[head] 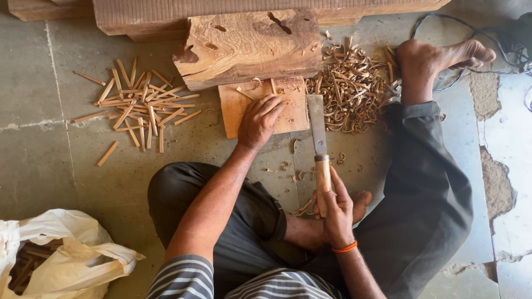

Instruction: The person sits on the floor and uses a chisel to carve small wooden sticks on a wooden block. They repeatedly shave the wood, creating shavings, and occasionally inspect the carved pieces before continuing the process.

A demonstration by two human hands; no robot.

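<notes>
Fingers of the right hand (335, 213) wrap tight around the wooden handle of a broad chisel (318, 149), blade flat on the floor beside a small wooden board (288, 113). The left hand (259, 119) presses down on that board, fingers curled on a thin stick (273, 87). One thick wood block (249, 47) lies just beyond. Cut sticks (141, 105), too many to count, lie scattered left; curled shavings (352, 88) are heaped right. One white plastic bag (72, 266) holds more sticks.

Rough wood block (249, 47), dull metal blade w/ smooth wood handle (322, 182), matt concrete floor (39, 160).
</notes>
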